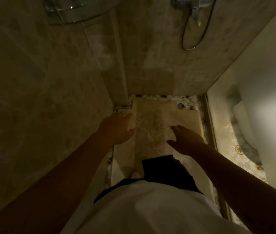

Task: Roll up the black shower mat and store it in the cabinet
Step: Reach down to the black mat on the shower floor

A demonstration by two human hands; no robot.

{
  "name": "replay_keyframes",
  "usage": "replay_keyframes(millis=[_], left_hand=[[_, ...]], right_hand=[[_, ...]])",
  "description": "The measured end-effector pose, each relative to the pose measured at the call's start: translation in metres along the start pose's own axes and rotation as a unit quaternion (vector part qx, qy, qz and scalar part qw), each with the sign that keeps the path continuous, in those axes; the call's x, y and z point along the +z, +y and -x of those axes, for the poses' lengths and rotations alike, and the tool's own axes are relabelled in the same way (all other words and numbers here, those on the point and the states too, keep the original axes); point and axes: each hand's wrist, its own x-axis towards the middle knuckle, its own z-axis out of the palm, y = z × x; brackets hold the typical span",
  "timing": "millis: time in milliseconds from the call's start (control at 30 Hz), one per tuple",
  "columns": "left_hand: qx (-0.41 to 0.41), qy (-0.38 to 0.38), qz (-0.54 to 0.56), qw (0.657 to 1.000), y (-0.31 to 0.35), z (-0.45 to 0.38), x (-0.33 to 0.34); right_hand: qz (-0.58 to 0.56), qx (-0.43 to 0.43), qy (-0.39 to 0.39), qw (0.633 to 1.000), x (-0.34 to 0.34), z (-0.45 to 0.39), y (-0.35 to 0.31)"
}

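Reaching both arms forward and down into the shower stall: left hand (117, 128) and right hand (185, 139) both open, fingers spread, holding nothing, hovering over the pale shower floor (152, 119). Dark piece that looks like the black shower mat (164, 169) lies on the floor below my right hand, near my body, untouched.

Both bare arms reach forward and down from the white-shirted torso (150, 208), which fills the lower middle of the view. The left hand (117, 128) is ahead of the torso and to its left, palm down, fingers loosely spread and empty. The right hand (185, 138) is ahead of the torso and to its right, also empty, fingers extended and pointing inward, thumb dropped below them. The two hands are apart
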Motion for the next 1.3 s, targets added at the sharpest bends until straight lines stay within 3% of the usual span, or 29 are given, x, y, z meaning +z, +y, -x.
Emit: replay_keyframes(millis=[200,533,767,900,1067,1167,1300], left_hand=[[0.024,-0.004,0.005,1.0,-0.002,-0.058,-0.023],[0.064,-0.015,-0.004,0.998,0.035,-0.234,-0.103],[0.138,-0.022,-0.061,0.988,0.113,-0.336,-0.149],[0.215,-0.032,-0.118,0.969,0.181,-0.378,-0.159],[0.388,-0.027,-0.189,0.901,0.284,-0.414,-0.165],[0.503,-0.009,-0.241,0.83,0.349,-0.423,-0.158],[0.61,-0.042,-0.307,0.729,0.429,-0.426,-0.144]], right_hand=[[0.007,0.006,-0.011,1.0,-0.022,-0.057,0.019],[-0.032,0.037,-0.016,0.999,-0.087,-0.194,0.092],[-0.06,0.099,-0.005,0.993,-0.129,-0.22,0.169],[-0.091,0.158,0.039,0.982,-0.131,-0.201,0.207],[-0.164,0.283,0.07,0.942,-0.114,-0.16,0.236],[-0.227,0.384,0.087,0.891,-0.099,-0.132,0.245],[-0.285,0.495,0.102,0.815,-0.072,-0.099,0.242]])
